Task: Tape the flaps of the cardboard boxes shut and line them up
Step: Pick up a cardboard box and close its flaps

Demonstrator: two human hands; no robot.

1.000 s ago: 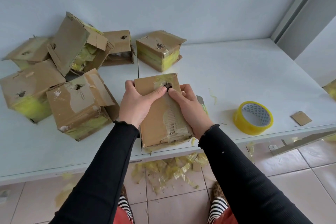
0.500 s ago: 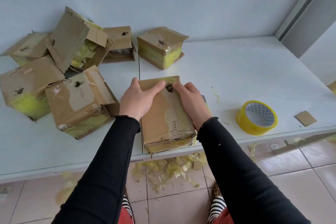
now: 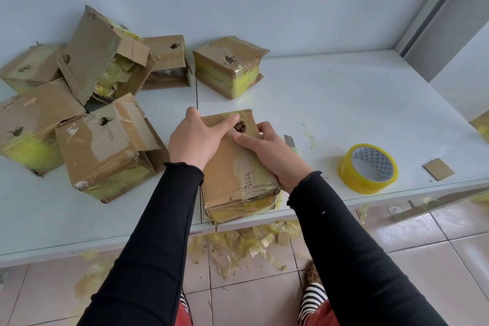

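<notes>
Since a second ago the box (image 3: 238,167) I'm working has come down from a raised tilt and now sits flat on the counter (image 3: 344,103), its near end overhanging the front edge. My left hand (image 3: 197,140) grips its left side, thumb laid across the top toward the torn hole, and my right hand (image 3: 272,152) grips the right side, thumb pressing just below that hole. The tape roll (image 3: 368,168) stands well apart to the right, so I'll have to free a hand to reach it. That's the risk: with the box hanging over the edge, letting go could tip it onto the floor (already littered with yellow scraps). Worn cardboard may also tear under fresh tape. Six other boxes (image 3: 105,145) lie jumbled to the left and behind, several gaping open.
</notes>
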